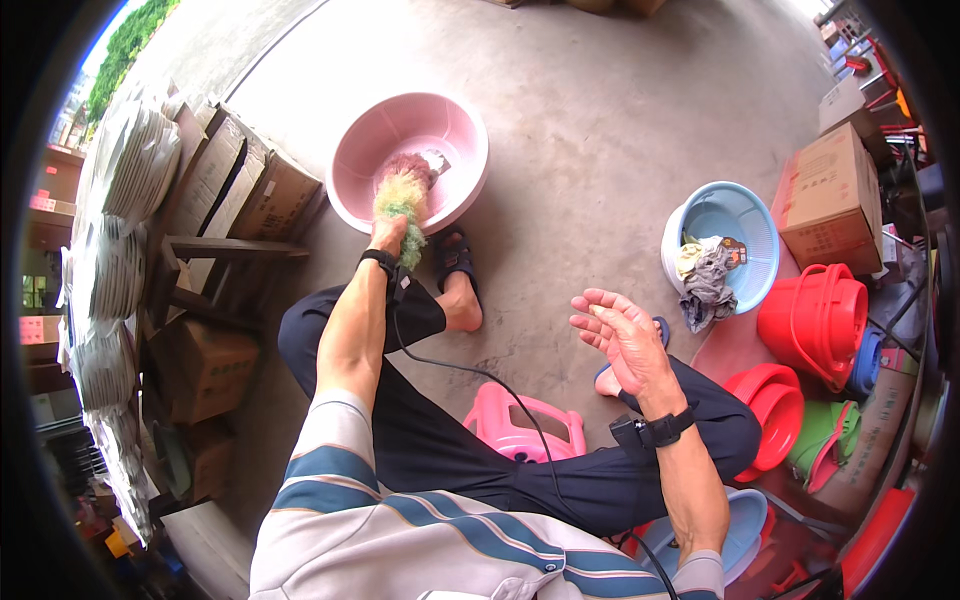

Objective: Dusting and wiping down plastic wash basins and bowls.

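Note:
My left hand (389, 233) is closed around a fluffy mesh scrubber (403, 190) in bands of dusky red, yellow and green. The scrubber hangs over the near side of a pink basin (350, 165) on the floor, its red end inside. A small whitish piece (436, 160) shows beside that end. Palm up, my right hand (628, 338) is raised above my right foot with its fingers apart and nothing in it. Closest to it is a pale blue basket (762, 250) with a grey crumpled cloth (708, 275) draped over its rim.
A pink stool (490, 415) stands between my legs. Red buckets (815, 315), red basins (768, 425) and a cardboard box (830, 195) crowd the right. Left of me are cartons (270, 195), a dark wooden frame (235, 247) and stacked wrapped goods (130, 165). A black cable (470, 368) crosses my lap.

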A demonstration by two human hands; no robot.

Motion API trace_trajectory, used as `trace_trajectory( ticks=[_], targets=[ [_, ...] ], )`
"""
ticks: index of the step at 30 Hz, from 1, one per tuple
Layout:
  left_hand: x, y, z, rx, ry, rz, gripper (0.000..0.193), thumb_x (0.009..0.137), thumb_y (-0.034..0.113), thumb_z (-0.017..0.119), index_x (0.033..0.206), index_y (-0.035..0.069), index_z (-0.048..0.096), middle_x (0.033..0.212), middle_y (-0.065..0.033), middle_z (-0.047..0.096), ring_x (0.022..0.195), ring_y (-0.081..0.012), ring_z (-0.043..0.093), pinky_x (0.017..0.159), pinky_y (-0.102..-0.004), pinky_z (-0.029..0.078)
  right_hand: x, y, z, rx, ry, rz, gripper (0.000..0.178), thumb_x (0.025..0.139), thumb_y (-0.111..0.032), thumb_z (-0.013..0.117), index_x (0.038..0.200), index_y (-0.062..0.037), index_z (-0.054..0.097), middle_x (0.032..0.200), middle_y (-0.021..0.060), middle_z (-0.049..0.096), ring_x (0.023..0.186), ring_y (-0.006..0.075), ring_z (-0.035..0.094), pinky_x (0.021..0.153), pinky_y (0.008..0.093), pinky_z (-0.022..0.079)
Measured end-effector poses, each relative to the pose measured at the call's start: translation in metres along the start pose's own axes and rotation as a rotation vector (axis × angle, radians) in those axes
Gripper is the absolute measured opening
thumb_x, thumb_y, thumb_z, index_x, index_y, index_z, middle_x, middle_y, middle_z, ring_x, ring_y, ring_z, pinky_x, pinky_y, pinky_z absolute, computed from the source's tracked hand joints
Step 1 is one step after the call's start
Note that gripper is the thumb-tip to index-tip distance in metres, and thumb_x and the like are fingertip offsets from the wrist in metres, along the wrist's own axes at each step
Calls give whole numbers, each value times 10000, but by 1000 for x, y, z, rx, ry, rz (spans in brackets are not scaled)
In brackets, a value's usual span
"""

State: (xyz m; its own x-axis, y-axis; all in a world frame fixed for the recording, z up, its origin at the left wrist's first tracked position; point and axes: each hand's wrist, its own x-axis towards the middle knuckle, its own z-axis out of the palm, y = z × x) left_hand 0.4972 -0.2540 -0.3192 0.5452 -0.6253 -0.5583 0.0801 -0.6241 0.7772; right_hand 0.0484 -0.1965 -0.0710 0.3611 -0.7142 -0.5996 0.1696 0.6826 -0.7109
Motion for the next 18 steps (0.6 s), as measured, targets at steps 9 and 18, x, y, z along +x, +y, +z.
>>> trace_trajectory(
  ticks=[9, 18],
  targets=[
    [-11, -3, -32, -203, 418, 0, 625, 710, 339, 800, 1082, -136, 636, 1129, -252, 664, 985, -318, 656, 853, -425, 516, 6, 15, -25, 73, 18, 14, 258, 973, -132, 560, 1212, -36, 571, 1163, 100, 664, 985, 178, 666, 835, 293, 528],
    [0, -14, -25, -253, 632, -132, 428, 698, 155, 831, 986, -93, 637, 935, -178, 683, 742, -242, 664, 622, -414, 535, 16, 33, -34, 76, 63, 59, 256, 965, -110, 563, 1211, -41, 567, 1165, 116, 664, 1006, 218, 672, 839, 319, 539]
  ],
)
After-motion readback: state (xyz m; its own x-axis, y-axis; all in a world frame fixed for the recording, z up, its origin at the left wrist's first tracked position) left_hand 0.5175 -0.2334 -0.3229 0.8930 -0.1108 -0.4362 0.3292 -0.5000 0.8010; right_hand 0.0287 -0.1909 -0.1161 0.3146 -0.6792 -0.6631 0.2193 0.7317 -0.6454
